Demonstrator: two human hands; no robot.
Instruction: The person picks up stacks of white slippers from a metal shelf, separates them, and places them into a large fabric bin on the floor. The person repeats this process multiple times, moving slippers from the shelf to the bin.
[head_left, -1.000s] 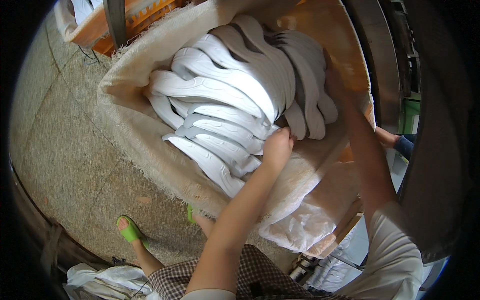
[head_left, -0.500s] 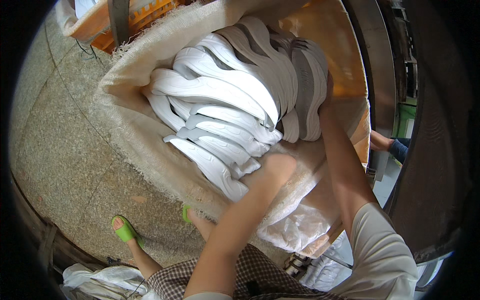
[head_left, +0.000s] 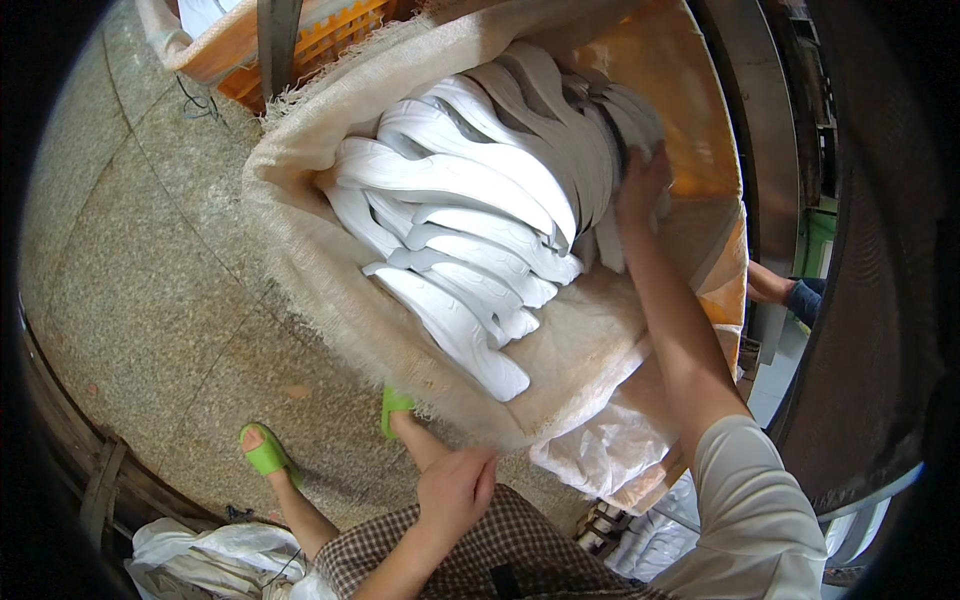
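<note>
White shoe soles (head_left: 450, 180) lie stacked on edge in overlapping rows inside a beige woven sack (head_left: 300, 235) with a frayed rim. My right hand (head_left: 645, 185) reaches in from the right and closes around soles at the pile's far right end; shadow and blur partly hide its fingertips. My left hand (head_left: 458, 490) is outside the sack, above my checked apron (head_left: 400, 545). Its fingers are curled closed against the sack's near edge. Whether cloth is pinched in them is hidden.
An orange crate (head_left: 340, 45) stands beyond the sack behind a metal post (head_left: 278, 45). Clear plastic (head_left: 610, 440) hangs at the sack's near right. A dark brown surface (head_left: 860, 300) borders the right. Another person's arm (head_left: 768, 285) shows there. White sacking (head_left: 210, 555) lies lower left.
My left hand has drawn back from the sack's inside to its near edge. My right hand has shifted left onto the end soles. The whole view has shifted slightly.
</note>
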